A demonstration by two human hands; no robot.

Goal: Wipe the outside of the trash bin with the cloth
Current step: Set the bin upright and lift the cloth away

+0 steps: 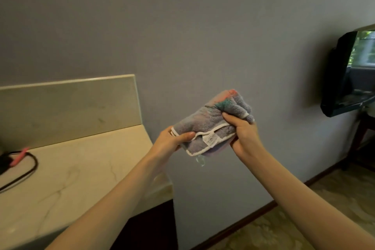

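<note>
2 hands [209,138] grip 1 folded cloth [211,126] midair.

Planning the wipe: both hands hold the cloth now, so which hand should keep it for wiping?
Probably the right hand: it bunches most of the folded cloth in its grip, while the left hand only pinches an edge. The trash bin is not in view, so reach cannot be judged.

Open air is seen right of the counter [81,172], along the wall [203,36]. The counter's end is crossed by a black cable [30,166]; farther right, passage is blocked by a mounted television [349,75].
</note>
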